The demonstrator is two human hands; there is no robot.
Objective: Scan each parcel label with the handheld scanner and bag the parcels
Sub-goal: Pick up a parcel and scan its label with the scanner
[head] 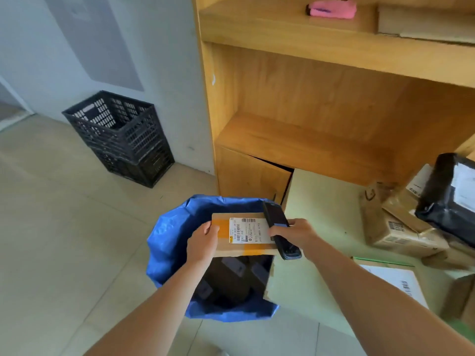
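My left hand (203,241) grips the left end of a flat cardboard parcel (232,249) with orange tape and a white label (248,231) facing up. The parcel hangs over the open mouth of a blue bag (169,240) standing on the floor. Dark parcels (231,278) lie inside the bag. My right hand (295,233) holds a black handheld scanner (280,228) at the parcel's right end, its body lying across the label's right edge.
A pale table (329,201) on the right carries several cardboard parcels (395,227), a black poly mailer (449,199) and a white labelled parcel (401,281). A wooden shelf unit (295,104) stands behind. Stacked black crates (120,137) sit by the wall.
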